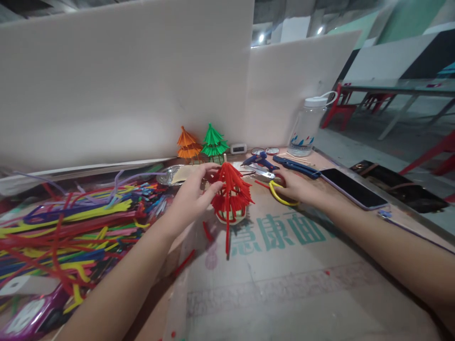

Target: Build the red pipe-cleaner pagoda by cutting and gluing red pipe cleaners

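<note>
Pinching red pagoda (231,194): left hand (192,196); right hand (298,189) grips yellow scissors (279,197) (cardboard (284,284) reads 康面).

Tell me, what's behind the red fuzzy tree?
An orange tree and a green tree stand behind the red tree, by the white board. The left hand holding it hides part of a silver dish.

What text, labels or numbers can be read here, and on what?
"康面", teal print on the cardboard sheet; its first character is half hidden by the red pipe-cleaner pagoda, its last by the right forearm.
Water bottle logo: too small to read.
Small white display: blurred.
Fainter print lower on the cardboard: blurred.
Yellow-handled scissors: no print visible.
</note>
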{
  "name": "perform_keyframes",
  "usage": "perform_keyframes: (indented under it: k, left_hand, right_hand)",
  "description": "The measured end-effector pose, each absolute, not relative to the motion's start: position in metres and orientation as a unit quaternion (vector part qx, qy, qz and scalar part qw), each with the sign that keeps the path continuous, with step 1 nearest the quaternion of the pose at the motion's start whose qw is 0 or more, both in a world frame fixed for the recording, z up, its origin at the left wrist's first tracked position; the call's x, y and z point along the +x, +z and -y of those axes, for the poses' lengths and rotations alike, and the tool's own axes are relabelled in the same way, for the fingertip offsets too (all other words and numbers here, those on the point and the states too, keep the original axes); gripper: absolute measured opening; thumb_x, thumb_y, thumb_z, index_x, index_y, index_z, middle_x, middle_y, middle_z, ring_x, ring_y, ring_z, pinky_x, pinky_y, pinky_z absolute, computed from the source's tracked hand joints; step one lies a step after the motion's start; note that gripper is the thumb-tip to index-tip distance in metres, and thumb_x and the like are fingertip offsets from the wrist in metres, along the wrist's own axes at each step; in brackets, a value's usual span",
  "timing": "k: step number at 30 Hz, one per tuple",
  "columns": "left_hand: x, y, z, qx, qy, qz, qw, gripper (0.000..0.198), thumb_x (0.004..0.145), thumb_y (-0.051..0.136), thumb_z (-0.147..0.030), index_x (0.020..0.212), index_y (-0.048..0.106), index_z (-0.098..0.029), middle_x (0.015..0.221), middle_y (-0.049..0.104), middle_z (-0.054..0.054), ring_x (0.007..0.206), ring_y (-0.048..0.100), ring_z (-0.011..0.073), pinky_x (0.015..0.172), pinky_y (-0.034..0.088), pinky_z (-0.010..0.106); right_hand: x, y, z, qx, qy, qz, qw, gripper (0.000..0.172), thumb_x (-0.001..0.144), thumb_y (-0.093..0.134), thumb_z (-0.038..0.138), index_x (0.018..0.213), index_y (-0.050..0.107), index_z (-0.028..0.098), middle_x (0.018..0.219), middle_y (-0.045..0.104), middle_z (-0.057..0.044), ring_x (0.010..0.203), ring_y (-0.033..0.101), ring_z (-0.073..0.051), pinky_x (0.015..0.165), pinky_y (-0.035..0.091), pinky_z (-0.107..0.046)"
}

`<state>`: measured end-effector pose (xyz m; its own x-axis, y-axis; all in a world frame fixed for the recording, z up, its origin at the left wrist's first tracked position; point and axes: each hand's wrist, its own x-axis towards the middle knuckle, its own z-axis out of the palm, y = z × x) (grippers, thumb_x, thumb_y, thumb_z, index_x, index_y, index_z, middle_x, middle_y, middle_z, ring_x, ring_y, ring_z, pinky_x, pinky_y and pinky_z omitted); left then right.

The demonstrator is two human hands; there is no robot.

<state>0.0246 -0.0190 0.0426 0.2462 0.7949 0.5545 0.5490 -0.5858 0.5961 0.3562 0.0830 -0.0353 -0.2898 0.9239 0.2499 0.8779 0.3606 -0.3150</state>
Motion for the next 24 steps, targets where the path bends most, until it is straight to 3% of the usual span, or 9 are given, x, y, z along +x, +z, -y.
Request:
perform_keyframes:
  k: [3, 5, 8, 11, 17, 24]
  left_hand:
    - [0.028, 0.047, 0.024, 0.765, 0.438, -0.451, 0.141, 0.031, 0.095, 0.060, -0.031, 0.124, 0.057, -0.019, 0.111, 0.069, 0.006, 0.093, 0.066, 0.0178, 0.082, 0.055, 0.032]
    - [0.029, 0.050, 0.025, 0.760, 0.439, -0.460, 0.138, 0.032, 0.095, 0.061, -0.032, 0.123, 0.057, -0.018, 0.109, 0.070, 0.006, 0.091, 0.066, 0.0181, 0.083, 0.055, 0.033]
    - [0.031, 0.052, 0.028, 0.756, 0.430, -0.473, 0.139, 0.034, 0.095, 0.062, -0.033, 0.126, 0.058, -0.018, 0.110, 0.070, 0.007, 0.093, 0.066, 0.0195, 0.086, 0.054, 0.035]
    - [0.034, 0.053, 0.031, 0.755, 0.420, -0.488, 0.121, 0.036, 0.095, 0.061, -0.033, 0.128, 0.059, -0.018, 0.113, 0.071, 0.008, 0.096, 0.066, 0.0205, 0.089, 0.053, 0.037]
    - [0.040, 0.056, 0.038, 0.735, 0.420, -0.525, 0.088, 0.040, 0.092, 0.064, -0.036, 0.129, 0.059, -0.019, 0.098, 0.072, 0.004, 0.083, 0.066, 0.0195, 0.080, 0.053, 0.035]
    - [0.041, 0.054, 0.038, 0.745, 0.409, -0.525, 0.050, 0.042, 0.092, 0.064, -0.035, 0.130, 0.058, -0.017, 0.104, 0.072, 0.006, 0.087, 0.067, 0.0210, 0.083, 0.052, 0.037]
  right_hand:
    - [0.354, -0.030, -0.080, -0.555, 0.041, 0.811, 0.183, 0.052, 0.083, 0.069, 0.029, 0.131, 0.063, 0.011, 0.125, 0.067, -0.022, 0.105, 0.066, -0.031, 0.086, 0.049, -0.034]
    - [0.350, -0.017, -0.072, -0.548, 0.027, 0.815, 0.186, 0.042, 0.084, 0.066, 0.027, 0.123, 0.068, 0.009, 0.119, 0.068, -0.022, 0.104, 0.064, -0.031, 0.086, 0.047, -0.035]
    - [0.333, 0.013, -0.042, -0.532, 0.014, 0.818, 0.218, 0.029, 0.096, 0.052, 0.034, 0.103, 0.072, 0.013, 0.103, 0.071, -0.016, 0.094, 0.063, -0.027, 0.081, 0.045, -0.034]
    - [0.303, 0.039, -0.001, -0.465, 0.115, 0.831, 0.283, 0.039, 0.100, 0.046, 0.043, 0.082, 0.070, 0.017, 0.072, 0.066, -0.006, 0.067, 0.057, -0.017, 0.063, 0.039, -0.028]
    - [0.251, 0.048, 0.031, -0.384, 0.205, 0.846, 0.308, 0.030, 0.092, 0.065, 0.047, 0.096, 0.071, 0.018, 0.070, 0.065, 0.000, 0.060, 0.052, -0.012, 0.060, 0.034, -0.026]
    - [0.240, 0.037, 0.020, -0.380, 0.266, 0.823, 0.328, 0.021, 0.093, 0.062, 0.035, 0.088, 0.073, 0.017, 0.073, 0.066, -0.001, 0.064, 0.054, -0.012, 0.060, 0.035, -0.026]
